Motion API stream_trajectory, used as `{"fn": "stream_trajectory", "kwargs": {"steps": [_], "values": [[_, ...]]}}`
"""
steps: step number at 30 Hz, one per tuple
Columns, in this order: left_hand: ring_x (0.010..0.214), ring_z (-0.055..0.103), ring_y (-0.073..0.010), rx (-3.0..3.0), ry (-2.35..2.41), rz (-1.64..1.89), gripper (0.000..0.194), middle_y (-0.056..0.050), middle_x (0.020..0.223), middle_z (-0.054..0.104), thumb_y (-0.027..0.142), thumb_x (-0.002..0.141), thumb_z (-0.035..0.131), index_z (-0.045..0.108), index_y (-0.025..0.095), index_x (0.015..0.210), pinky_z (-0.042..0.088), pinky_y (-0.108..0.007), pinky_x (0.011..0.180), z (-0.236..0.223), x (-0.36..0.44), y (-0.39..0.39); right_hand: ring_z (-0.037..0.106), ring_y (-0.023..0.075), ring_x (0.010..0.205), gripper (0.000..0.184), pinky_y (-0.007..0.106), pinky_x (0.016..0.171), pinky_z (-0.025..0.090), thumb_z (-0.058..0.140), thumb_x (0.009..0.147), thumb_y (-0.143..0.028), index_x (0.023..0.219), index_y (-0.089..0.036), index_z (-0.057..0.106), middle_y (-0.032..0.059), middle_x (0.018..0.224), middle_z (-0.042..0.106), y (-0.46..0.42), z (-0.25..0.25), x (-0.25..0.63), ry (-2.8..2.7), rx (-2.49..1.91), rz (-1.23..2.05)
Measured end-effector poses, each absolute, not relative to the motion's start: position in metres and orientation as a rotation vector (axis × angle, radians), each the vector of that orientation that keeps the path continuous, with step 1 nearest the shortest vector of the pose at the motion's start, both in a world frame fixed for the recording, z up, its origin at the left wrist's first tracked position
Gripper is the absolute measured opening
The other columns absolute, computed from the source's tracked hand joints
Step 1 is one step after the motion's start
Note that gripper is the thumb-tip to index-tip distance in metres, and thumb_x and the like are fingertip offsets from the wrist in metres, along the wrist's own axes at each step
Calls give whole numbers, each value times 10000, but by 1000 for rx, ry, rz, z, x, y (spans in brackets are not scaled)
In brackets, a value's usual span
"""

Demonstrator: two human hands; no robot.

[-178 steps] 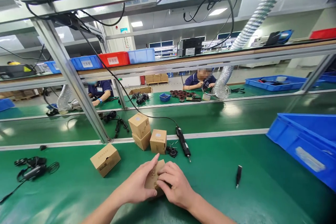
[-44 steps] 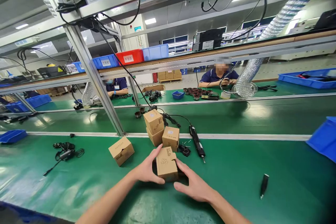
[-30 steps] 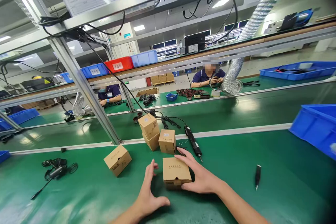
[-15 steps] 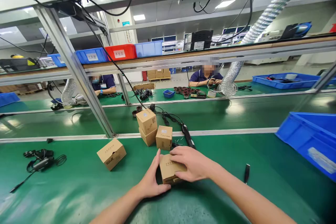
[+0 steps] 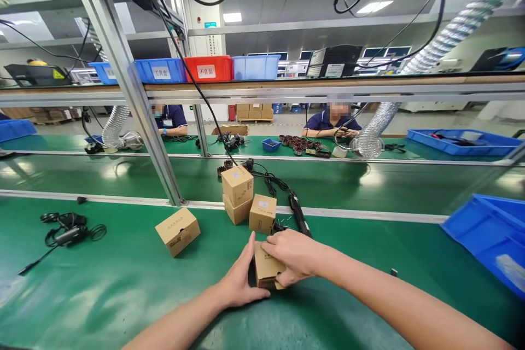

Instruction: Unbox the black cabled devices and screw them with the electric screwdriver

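Observation:
A small brown cardboard box point(image 5: 264, 272) stands on the green bench mat point(image 5: 123, 284) right in front of me. My left hand point(image 5: 239, 283) cups its left side, thumb below and fingers up along the edge. From the right, my right hand point(image 5: 292, 255) wraps over the top and far side, fingers curled round it. Just behind lie three more boxes: two stacked point(image 5: 237, 193) and one beside them point(image 5: 262, 213). Another box point(image 5: 178, 230) lies tilted to the left.
An electric screwdriver point(image 5: 298, 217) on a black cable lies behind the boxes, near loose screws. A black cable bundle point(image 5: 65, 231) lies far left, a blue bin point(image 5: 490, 238) at the right. A slanted aluminium post point(image 5: 131, 93) rises from the bench. Two people work across the conveyor.
My right hand has closed further over the box's top and my left hand has stayed at its side. The view has shifted slightly; the black pen-like tool at the right is now almost hidden.

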State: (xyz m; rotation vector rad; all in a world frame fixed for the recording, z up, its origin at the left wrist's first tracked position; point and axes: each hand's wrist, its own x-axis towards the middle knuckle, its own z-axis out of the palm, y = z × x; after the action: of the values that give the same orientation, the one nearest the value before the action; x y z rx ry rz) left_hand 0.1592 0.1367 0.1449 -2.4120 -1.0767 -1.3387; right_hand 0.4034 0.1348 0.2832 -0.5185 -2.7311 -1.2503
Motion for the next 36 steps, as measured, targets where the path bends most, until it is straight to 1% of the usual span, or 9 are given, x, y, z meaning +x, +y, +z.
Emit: {"fn": "stream_trajectory", "kwargs": {"steps": [4, 7, 12, 16, 18, 22, 28, 32, 36], "values": [[1620, 221, -360, -2432, -996, -1384, 1517, -112, 1764, 123, 325, 736, 922, -278, 403, 1661, 218, -598, 1306, 146, 160, 136, 268, -1, 627, 549, 205, 658, 182, 681, 664, -572, 1038, -170, 695, 28, 912, 697, 123, 305, 403, -2857, -497, -916], [1584, 308, -363, -2488, -957, -1356, 1532, -121, 1725, 250, 292, 732, 918, -308, 404, 1645, 256, -611, 1286, 148, 159, 135, 419, -7, 648, 528, 153, 625, 278, 672, 686, -492, 1132, -216, 736, -13, 906, 718, 115, 328, 411, -2941, -545, -430], [1559, 370, -320, -2601, -764, -1449, 1557, -124, 1692, 292, 330, 731, 953, -304, 405, 1646, 261, -566, 1302, 153, 156, 132, 675, 133, 1158, 814, 250, 975, 543, 566, 815, -718, 1547, -377, 464, 0, 1354, 669, 103, 340, 435, -2818, -609, -294], [1563, 330, -350, -2436, -606, -1462, 1303, -155, 1675, 261, 477, 756, 939, 55, 348, 1704, 263, -568, 1301, 157, 157, 125, 487, 258, 1491, 1031, 466, 1298, 406, 717, 685, -786, 1595, -468, 351, -3, 1582, 482, 99, 312, 457, -2666, -491, -524], [1542, 329, -346, -2347, -519, -1523, 1058, -170, 1625, 296, 482, 805, 894, 224, 284, 1600, 281, -575, 1284, 158, 162, 122, 492, 283, 1483, 1027, 504, 1276, 421, 742, 721, -675, 1622, -474, 290, 15, 1587, 471, 102, 295, 466, -2654, -584, -549], [1452, 389, -298, -2279, -480, -1586, 690, -153, 1542, 339, 363, 842, 838, 322, 250, 1286, 367, -543, 1199, 157, 173, 121, 646, 297, 1295, 660, 527, 1124, 490, 470, 910, -596, 1549, -439, 430, 25, 1420, 626, 124, 274, 471, -2583, -716, -539], [1437, 392, -282, -2276, -501, -1414, 389, -123, 1512, 352, 246, 891, 754, 417, 208, 1083, 355, -502, 1195, 155, 177, 112, 602, 262, 1389, 634, 528, 1232, 441, 205, 1002, -561, 1520, -353, 505, 25, 1519, 564, 156, 262, 450, -2404, -713, -307], [1422, 423, -275, -2232, -508, -1445, 265, -115, 1527, 344, 249, 917, 717, 486, 192, 1033, 359, -497, 1206, 155, 181, 104, 644, 139, 1196, 596, 361, 1125, 525, 473, 915, -629, 1453, -384, 548, -9, 1400, 629, 152, 264, 455, -2406, -650, -163], [1282, 585, -262, -2079, -563, -1740, 284, -129, 1420, 460, 338, 928, 743, 516, 171, 960, 474, -441, 1100, 156, 183, 108, 630, 48, 1052, 843, 170, 914, 549, 769, 723, -485, 1508, -409, 470, -18, 1332, 627, 142, 258, 469, -2484, -538, 212]]}}
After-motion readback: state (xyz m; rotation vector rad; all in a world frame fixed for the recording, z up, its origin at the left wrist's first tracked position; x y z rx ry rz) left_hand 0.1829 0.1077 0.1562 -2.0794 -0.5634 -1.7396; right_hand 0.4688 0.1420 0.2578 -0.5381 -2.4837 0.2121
